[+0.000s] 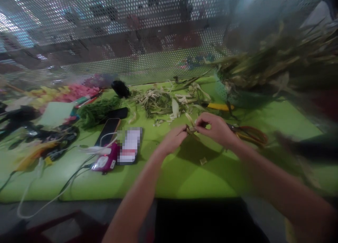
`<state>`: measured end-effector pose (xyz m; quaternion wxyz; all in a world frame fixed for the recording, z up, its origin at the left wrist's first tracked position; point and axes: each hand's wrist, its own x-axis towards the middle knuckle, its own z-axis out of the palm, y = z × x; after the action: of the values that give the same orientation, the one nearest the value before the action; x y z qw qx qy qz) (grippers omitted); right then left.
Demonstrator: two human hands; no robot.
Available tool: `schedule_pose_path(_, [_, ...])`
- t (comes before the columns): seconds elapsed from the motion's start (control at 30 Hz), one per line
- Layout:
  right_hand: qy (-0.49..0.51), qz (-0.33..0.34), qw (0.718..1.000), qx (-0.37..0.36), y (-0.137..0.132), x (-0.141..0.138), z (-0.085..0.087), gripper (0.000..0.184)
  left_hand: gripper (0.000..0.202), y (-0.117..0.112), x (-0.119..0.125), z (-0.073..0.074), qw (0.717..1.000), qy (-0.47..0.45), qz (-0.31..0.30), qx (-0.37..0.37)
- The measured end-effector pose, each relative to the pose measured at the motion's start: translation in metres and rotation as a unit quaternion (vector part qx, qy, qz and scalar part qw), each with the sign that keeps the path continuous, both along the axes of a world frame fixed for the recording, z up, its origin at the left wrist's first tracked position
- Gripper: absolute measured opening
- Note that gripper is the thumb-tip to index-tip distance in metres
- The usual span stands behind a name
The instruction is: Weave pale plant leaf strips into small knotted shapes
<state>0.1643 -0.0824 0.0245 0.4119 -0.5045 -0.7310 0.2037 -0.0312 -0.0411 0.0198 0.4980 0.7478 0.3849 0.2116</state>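
My left hand point(173, 139) and my right hand point(215, 128) meet over the green table point(185, 176), both pinching a small folded strip of dried leaf point(190, 130) between fingertips. Just beyond my hands lies a heap of dried leaf trimmings point(163, 102). Scissors with reddish handles point(249, 134) rest on the table right beside my right wrist. The picture is blurred by motion.
A phone point(108, 130), a pink charger with white cables point(104, 162) and a blurred-out card lie to the left. Green sprigs point(96, 111), pink and yellow flowers point(66, 93), a yellow-handled tool point(219, 106) and a basket of leaves point(264, 70) stand behind. A perforated metal screen point(132, 35) backs the table.
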Motion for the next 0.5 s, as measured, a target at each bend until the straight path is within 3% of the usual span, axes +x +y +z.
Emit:
schedule_pose_path(0.13, [-0.009, -0.006, 1.0, 0.009, -0.0002, 0.001, -0.0007, 0.006, 0.015, -0.0009, 0.0008, 0.0012, 0.999, -0.008, -0.001, 0.033])
schedule_pose_path(0.5, [-0.066, 0.027, 0.997, 0.025, -0.0011, 0.0034, 0.006, 0.015, 0.019, -0.0038, 0.0018, 0.0081, 1.0, -0.003, 0.01, 0.027])
